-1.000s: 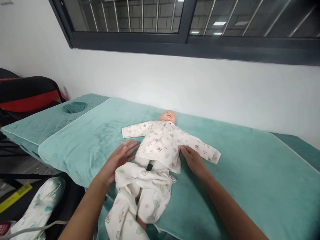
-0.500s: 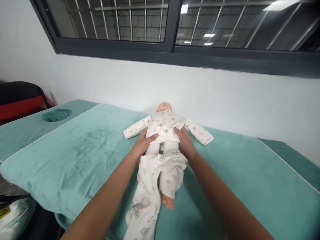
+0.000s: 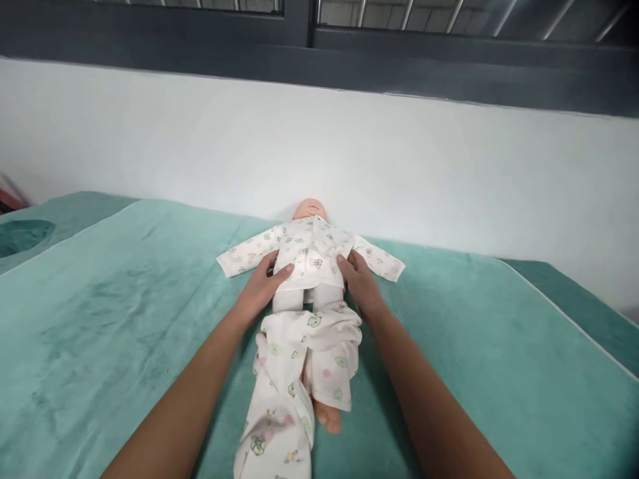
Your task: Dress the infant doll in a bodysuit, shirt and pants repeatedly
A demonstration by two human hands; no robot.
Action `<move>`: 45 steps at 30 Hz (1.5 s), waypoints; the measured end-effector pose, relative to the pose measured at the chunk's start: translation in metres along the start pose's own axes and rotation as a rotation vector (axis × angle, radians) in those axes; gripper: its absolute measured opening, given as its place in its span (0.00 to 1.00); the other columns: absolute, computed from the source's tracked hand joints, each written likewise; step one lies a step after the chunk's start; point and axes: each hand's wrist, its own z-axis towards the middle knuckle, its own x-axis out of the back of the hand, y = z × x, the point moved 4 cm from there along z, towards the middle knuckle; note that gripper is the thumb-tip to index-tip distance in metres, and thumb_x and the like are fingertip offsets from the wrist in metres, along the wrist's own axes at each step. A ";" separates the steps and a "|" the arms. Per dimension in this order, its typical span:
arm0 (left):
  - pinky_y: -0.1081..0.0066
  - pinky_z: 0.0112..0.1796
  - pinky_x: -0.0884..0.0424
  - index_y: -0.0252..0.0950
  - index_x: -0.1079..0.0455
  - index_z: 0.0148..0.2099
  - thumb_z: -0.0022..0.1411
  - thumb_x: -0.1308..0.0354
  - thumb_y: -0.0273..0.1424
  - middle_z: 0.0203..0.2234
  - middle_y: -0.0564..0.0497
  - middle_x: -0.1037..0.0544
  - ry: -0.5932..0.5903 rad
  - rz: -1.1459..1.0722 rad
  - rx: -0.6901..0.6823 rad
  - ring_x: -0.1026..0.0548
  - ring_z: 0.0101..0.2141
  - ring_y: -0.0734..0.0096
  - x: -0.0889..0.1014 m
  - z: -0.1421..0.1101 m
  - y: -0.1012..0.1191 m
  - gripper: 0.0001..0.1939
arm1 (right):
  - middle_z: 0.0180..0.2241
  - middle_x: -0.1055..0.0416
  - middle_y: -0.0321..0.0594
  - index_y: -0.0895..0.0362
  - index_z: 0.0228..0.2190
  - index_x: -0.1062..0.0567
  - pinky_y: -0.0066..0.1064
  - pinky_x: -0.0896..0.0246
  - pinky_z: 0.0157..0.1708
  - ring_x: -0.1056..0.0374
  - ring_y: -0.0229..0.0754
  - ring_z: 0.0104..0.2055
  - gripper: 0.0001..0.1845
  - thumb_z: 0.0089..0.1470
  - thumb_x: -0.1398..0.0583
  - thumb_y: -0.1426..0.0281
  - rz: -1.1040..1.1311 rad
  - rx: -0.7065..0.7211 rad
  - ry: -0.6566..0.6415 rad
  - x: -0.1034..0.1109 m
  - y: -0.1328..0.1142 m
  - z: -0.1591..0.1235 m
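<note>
A baby doll point(image 3: 310, 209) lies on its back, its head close to the wall. It wears a white patterned long-sleeved shirt point(image 3: 313, 247), and both sleeves stretch outward. White patterned trousers point(image 3: 279, 372) sit low around its legs; one bare foot point(image 3: 328, 417) shows below the shorter-looking trouser leg, while the other foot is hidden. My left hand point(image 3: 262, 283) clasps the doll's left-hand side in view, thumb over the shirt. On the opposite side my right hand point(image 3: 360, 283) does the same, its thumb on the shirt. The fingers' undersides are partly hidden.
A green plush cover point(image 3: 474, 346) spreads over the bed beneath the doll. Behind it rises a white wall point(image 3: 150, 133) with a dark window frame point(image 3: 200, 43) above. At the far left the bed has a round hole point(image 3: 24, 236).
Both hands have come onto the doll's sides; earlier the left was beside it with fingers spread. The doll lies straighter and closer to the wall. The view has shifted right.
</note>
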 end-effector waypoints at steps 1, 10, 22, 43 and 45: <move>0.67 0.48 0.31 0.42 0.33 0.57 0.55 0.36 0.45 0.55 0.45 0.29 0.011 0.050 -0.029 0.29 0.52 0.57 0.003 -0.003 0.004 0.29 | 0.60 0.39 0.51 0.56 0.58 0.37 0.42 0.37 0.52 0.38 0.51 0.58 0.34 0.55 0.42 0.52 -0.069 0.010 0.067 0.007 -0.007 -0.007; 0.71 0.37 0.32 0.38 0.24 0.37 0.58 0.40 0.41 0.35 0.50 0.27 -0.620 0.408 -0.126 0.29 0.36 0.65 0.027 -0.035 0.032 0.12 | 0.31 0.27 0.35 0.54 0.31 0.23 0.29 0.42 0.34 0.34 0.36 0.33 0.11 0.60 0.42 0.62 -0.380 0.305 -0.437 -0.021 -0.068 -0.062; 0.72 0.39 0.34 0.38 0.29 0.36 0.60 0.43 0.36 0.36 0.50 0.27 -0.749 0.392 -0.191 0.30 0.37 0.66 0.025 -0.053 0.039 0.07 | 0.28 0.31 0.34 0.56 0.28 0.27 0.33 0.44 0.37 0.36 0.40 0.33 0.08 0.52 0.37 0.63 -0.585 0.327 -0.702 -0.042 -0.068 -0.078; 0.78 0.23 0.43 0.38 0.35 0.36 0.65 0.46 0.39 0.22 0.58 0.36 -0.066 -0.057 -0.244 0.39 0.22 0.78 0.008 -0.040 0.019 0.10 | 0.29 0.24 0.38 0.58 0.30 0.22 0.30 0.34 0.31 0.28 0.39 0.30 0.11 0.49 0.34 0.62 0.120 -0.326 -0.813 -0.044 -0.049 -0.088; 0.78 0.23 0.43 0.38 0.35 0.36 0.65 0.46 0.40 0.22 0.58 0.36 -0.147 -0.029 -0.216 0.38 0.22 0.78 0.011 -0.041 0.021 0.11 | 0.29 0.24 0.38 0.59 0.30 0.22 0.30 0.33 0.31 0.28 0.39 0.29 0.10 0.48 0.34 0.64 0.262 -0.364 -0.714 -0.043 -0.043 -0.086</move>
